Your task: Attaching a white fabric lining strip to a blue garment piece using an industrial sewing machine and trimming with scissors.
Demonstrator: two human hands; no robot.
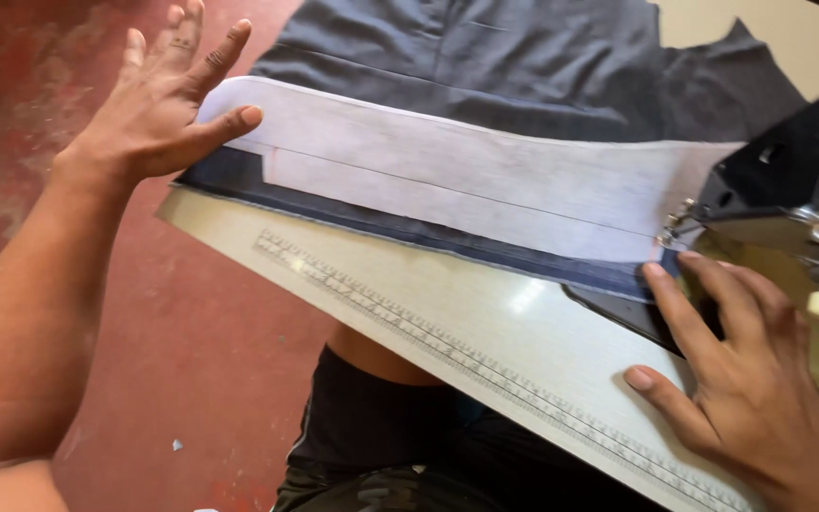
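Spanning white-faced strip [457,180] between left hand [158,104], right hand [741,379].

Bare forearms, no sleeves; dark shorts [372,427] with a thin pale side stripe.

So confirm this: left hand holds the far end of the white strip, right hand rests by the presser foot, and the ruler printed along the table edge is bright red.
Not quite. The head view shows the ruler as grey markings on the pale table, not red. The rest stands: left hand on the white strip, right hand by the presser foot.
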